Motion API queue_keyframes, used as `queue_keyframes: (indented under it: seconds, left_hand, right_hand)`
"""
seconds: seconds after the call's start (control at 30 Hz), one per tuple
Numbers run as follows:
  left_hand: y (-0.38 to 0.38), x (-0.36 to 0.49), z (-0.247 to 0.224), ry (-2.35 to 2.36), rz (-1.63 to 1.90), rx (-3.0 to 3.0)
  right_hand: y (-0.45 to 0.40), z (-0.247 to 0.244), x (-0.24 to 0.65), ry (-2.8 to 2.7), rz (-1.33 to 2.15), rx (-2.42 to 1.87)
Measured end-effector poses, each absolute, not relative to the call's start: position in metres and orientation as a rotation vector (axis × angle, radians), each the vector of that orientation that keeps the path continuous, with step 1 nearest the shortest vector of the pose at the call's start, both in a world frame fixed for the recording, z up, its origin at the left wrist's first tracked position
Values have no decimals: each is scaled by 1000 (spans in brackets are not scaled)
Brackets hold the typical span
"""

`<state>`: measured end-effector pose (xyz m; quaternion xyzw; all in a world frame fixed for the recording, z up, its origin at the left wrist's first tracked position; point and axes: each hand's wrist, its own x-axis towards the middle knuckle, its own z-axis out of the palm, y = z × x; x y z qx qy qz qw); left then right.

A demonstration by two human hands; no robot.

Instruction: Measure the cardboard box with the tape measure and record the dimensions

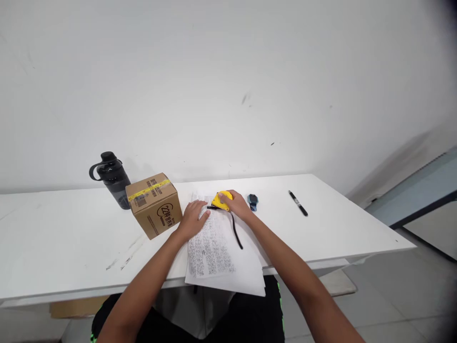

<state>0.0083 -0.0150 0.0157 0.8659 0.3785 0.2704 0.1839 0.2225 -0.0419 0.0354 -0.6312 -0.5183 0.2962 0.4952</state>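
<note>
In my right hand (233, 202) is a yellow tape measure (222, 200) with a black wrist strap (235, 233) trailing from it. The tape measure is over the upper part of a stack of printed paper sheets (214, 247). My left hand (193, 217) lies with fingers stretched out on the left side of the sheets, just right of a brown cardboard box (159, 214). The lower edge of the sheets hangs past the table's front edge.
Behind the box stands a dark water bottle (113, 178) with a loop handle. A small blue-banded watch (253, 201) lies right of my right hand, and a black pen (297, 203) farther right. The white table (89, 247) backs onto a wall.
</note>
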Motion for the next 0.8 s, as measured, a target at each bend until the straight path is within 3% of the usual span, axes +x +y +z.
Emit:
queue_keyframes:
  seconds: [0.23,0.43,0.63,0.8]
  left_hand:
    - [-18,14,7,1087,879,2455]
    - [-19,13,7,1126,951,2149]
    - [-19,10,9,1011,874,2204]
    - [-15,9,7,1168,994,2020]
  right_hand:
    - [-24,21,187,-1151,909,-1432]
    - [-48,28,193,-1486,1067,-1259]
    - [-54,23,230,-1907,268,-1995]
    - [-61,2,254,-1913,47,-2107]
